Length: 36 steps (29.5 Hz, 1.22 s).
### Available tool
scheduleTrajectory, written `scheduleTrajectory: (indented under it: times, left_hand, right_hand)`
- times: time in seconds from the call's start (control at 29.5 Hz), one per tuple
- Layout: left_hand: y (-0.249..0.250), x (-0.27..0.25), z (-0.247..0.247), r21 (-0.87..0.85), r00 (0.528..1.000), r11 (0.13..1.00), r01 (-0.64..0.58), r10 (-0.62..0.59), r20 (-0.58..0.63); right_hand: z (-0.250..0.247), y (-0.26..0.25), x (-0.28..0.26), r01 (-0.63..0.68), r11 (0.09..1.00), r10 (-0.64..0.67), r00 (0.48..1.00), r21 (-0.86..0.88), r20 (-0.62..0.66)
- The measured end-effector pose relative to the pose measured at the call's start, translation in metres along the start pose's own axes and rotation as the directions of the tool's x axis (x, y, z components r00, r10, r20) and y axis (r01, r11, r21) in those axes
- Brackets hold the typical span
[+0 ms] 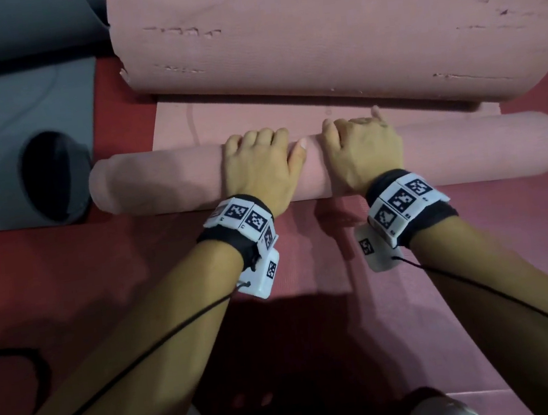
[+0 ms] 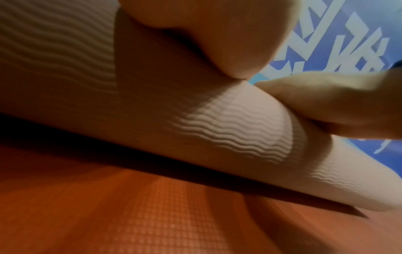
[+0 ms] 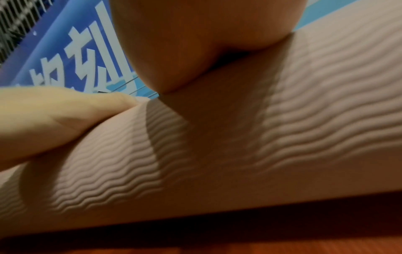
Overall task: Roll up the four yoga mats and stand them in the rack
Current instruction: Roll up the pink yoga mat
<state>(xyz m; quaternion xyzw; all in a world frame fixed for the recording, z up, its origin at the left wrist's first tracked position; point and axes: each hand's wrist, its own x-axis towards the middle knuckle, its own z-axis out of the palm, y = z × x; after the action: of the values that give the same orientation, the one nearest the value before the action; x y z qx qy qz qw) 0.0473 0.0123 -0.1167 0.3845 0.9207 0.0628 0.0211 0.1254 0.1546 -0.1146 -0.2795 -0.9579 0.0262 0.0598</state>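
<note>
Pink yoga mat (image 1: 159, 183): we see it part-rolled on the red floor mat (image 1: 68, 284) — its far end curls up.
Left hand (image 1: 260, 167): fingers curled over the roll, gripping it.
Right hand (image 1: 362, 151): likewise gripping, beside the left.
Grey mat (image 1: 15, 135): rolled, lying left.

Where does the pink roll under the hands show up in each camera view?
Head: pink roll lies across the middle of the picture, left hand and right hand on top of it.
Left wrist: it runs from upper left down to lower right, above the red mat.
Right wrist: it fills the lower and right part.
Shared landmark: the red mat beneath the roll, along the bottom of both wrist views.
</note>
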Motion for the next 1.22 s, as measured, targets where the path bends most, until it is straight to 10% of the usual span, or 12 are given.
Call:
scheduleTrajectory:
  times: [0.34,0.81,1.22]
  left_hand:
    - [-0.009,0.039,-0.008,-0.066,0.993,0.997,-0.040,0.047,0.107]
    - [-0.006,0.047,-0.030,0.076,0.917,0.984,-0.161,0.121,0.380]
    - [-0.005,-0.019,-0.031,-0.044,0.836,0.978,-0.205,0.198,0.512]
  right_hand:
    - [0.013,0.013,0.008,0.025,0.999,-0.020,0.985,0.025,-0.171]
    - [-0.014,0.003,0.034,-0.027,0.999,0.034,0.989,-0.046,0.145]
    - [-0.020,0.007,-0.059,0.020,1.000,-0.022,0.978,0.009,0.206]
